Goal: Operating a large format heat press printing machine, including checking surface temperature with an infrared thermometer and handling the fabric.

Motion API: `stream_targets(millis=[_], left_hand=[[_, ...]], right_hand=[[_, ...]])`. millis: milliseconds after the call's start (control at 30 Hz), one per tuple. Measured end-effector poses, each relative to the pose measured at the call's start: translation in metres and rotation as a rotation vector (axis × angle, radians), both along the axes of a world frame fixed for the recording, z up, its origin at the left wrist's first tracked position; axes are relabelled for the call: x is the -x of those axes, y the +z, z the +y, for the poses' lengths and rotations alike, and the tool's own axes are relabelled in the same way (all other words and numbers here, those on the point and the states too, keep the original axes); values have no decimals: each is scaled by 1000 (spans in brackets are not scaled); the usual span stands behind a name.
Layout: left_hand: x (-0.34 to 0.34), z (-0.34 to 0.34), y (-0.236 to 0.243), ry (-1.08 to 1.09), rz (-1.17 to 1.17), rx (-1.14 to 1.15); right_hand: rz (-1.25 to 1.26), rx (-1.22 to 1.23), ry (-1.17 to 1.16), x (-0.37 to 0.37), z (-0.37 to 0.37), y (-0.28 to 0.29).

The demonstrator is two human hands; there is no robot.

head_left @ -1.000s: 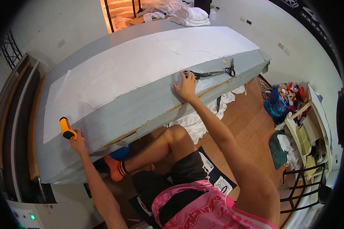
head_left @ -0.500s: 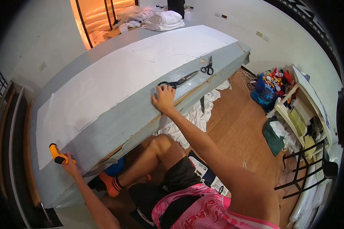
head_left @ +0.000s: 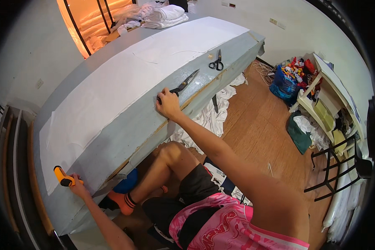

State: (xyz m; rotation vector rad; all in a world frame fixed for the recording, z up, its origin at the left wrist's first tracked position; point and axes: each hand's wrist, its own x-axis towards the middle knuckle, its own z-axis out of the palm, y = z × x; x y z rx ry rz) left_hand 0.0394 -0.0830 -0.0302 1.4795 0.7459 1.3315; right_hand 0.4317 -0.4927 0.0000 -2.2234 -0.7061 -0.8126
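Pale grey counter (head_left: 125, 143), with a white sheet (head_left: 112, 79) along its length. Large scissors (head_left: 186, 81) lie by the near edge, blades toward the right end, handles under the curled fingers of the right hand (head_left: 168, 103). At the near left corner, the left hand (head_left: 79, 188) closes around a yellow-and-black tool (head_left: 64, 178). Small scissors (head_left: 216, 63) rest toward the right end. Taking up the larger pair appears in hand; lifting it calls for a secure handle grip.

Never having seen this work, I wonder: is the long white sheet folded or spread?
Spread: the white sheet lies flat along the grey table.
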Motion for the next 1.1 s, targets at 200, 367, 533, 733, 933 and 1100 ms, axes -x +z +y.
stream_targets(millis=[200, 367, 533, 733, 933, 1100], left_hand=[[0, -4, 2, -10, 32, 11], [3, -3, 1, -5, 40, 31], [2, 2, 1, -45, 1, -2], [2, 2, -1, -19, -5, 20], [-1, -10, 5, -4, 19, 46], [2, -12, 4, -7, 49, 33]], right_hand=[[-11, 44, 4, -4, -1, -4], [-1, 72, -16, -4, -1, -5], [-25, 30, -9, -4, 2, -7], [15, 41, -72, -2, 1, -4], [-42, 38, -132, -1, -4, -5], [-61, 53, -220, 1, -1, -6]])
